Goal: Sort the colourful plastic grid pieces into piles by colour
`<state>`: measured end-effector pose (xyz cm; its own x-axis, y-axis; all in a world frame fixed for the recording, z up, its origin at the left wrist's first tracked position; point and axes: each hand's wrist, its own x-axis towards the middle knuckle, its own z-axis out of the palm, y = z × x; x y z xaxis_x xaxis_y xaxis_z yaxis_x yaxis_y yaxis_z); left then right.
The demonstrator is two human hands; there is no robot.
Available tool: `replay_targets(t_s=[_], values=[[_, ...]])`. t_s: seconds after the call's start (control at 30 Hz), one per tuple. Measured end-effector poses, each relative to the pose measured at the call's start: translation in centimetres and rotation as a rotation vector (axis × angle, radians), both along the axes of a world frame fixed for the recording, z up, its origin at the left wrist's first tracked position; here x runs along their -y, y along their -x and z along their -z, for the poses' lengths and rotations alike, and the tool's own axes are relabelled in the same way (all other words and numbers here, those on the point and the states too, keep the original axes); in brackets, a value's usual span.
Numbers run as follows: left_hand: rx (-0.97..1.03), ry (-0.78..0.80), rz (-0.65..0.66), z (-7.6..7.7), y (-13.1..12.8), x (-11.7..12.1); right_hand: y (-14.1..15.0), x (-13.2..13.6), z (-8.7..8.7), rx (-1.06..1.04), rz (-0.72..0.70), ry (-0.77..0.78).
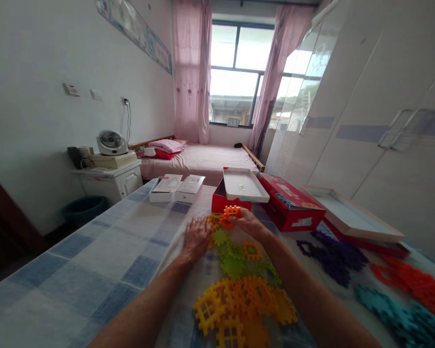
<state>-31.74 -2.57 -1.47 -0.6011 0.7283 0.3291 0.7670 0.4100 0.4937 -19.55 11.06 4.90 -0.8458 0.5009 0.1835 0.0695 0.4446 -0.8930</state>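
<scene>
My right hand (250, 223) pinches an orange interlocking plastic building piece (232, 211), a window-like square with notched edges, in front of the red box with the white lid. A second orange piece may be under it; I cannot make that out. My left hand (196, 237) lies palm down on the table, fingers stretched out, with its fingertips beside some yellow-orange pieces (213, 222). Between my forearms are lime-green pieces (232, 261) and one orange-yellow square frame (252, 251). Nearer to me spreads a pile of yellow-orange pieces (239, 302).
Right of my arm lie purple pieces (335, 258), red pieces (420, 285) and teal pieces (402, 314). Along the far side stand two small white boxes (189, 188), a white lid (244, 185) on a red box, another red box (293, 203) and an open shallow tray (355, 212). A checked cloth (105, 270) covers the table.
</scene>
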Motion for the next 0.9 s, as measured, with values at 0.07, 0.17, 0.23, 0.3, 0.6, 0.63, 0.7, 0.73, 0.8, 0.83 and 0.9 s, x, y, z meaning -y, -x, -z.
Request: replay_targets(t_s=[0.07, 0.17, 0.23, 0.3, 0.6, 0.63, 0.7, 0.73, 0.8, 0.83, 0.9], values=[[-0.006, 0.01, 0.032, 0.1, -0.1, 0.1, 0.5, 0.0, 0.9, 0.0, -0.081, 0.058], [-0.008, -0.012, 0.052, -0.4, -0.2, 0.5, -0.4, 0.5, 1.6, 0.015, -0.165, 0.11], [0.011, -0.044, 0.041, -0.7, -0.2, 0.8, -1.7, 0.5, 1.4, 0.027, -0.202, 0.11], [0.037, -0.083, 0.023, -1.0, -0.1, 0.8, -3.0, 0.0, 1.0, 0.034, -0.139, -0.008], [0.057, -0.167, 0.126, -0.8, -0.5, 0.4, -1.1, -0.7, 1.4, 0.047, 0.262, -0.41], [0.062, -0.164, 0.13, -0.8, -0.5, 0.5, -1.0, -0.6, 1.4, 0.057, 0.282, -0.421], [0.076, -0.162, 0.123, -0.8, -0.5, 0.6, -1.1, -0.5, 1.2, 0.086, 0.312, -0.429], [0.084, -0.164, 0.115, -0.8, -0.5, 0.6, -1.4, -0.5, 0.9, 0.102, 0.315, -0.426], [0.098, -0.174, 0.1, -0.9, -0.5, 0.7, -1.9, -0.9, 0.4, 0.133, 0.283, -0.408], [0.104, -0.178, 0.096, -0.9, -0.5, 0.7, -2.2, -1.1, 0.2, 0.148, 0.248, -0.39], [0.113, -0.183, 0.098, -0.9, -0.5, 0.7, -2.4, -1.3, 0.2, 0.175, 0.156, -0.342]])
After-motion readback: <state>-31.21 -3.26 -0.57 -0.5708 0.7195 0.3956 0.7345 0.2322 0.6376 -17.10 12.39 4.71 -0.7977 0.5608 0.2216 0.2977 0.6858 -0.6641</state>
